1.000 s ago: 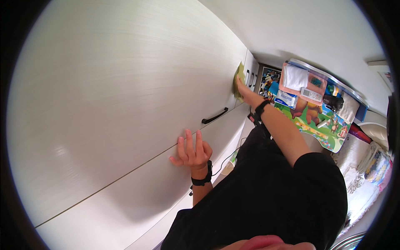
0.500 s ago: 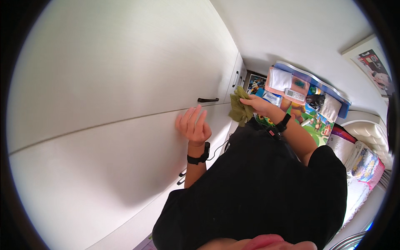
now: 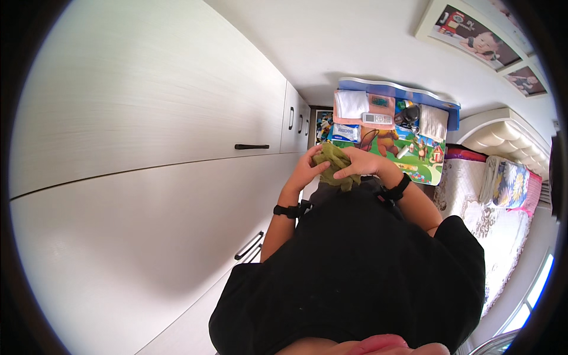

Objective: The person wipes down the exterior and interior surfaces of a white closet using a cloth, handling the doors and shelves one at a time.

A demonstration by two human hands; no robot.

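We hold a crumpled olive-green cloth [image 3: 334,163] in both hands in front of our chest. Our left hand [image 3: 307,168] grips its left side, fingers curled around the fabric, and our right hand [image 3: 361,163] lies over its right side with fingers closed on the folds. The cloth is bunched between the two hands and hangs a little below them. Each wrist wears a black band [image 3: 285,210], and our black shirt [image 3: 361,266] fills the lower part of the view. To our left stands a white cabinet [image 3: 136,148] with black handles [image 3: 251,146], near the hands but not touching them. Beyond the hands is a small table with a colourful cartoon cover [image 3: 408,154], holding a remote [image 3: 377,118] and folded towels [image 3: 352,105]. A bed [image 3: 497,195] lies to the right.
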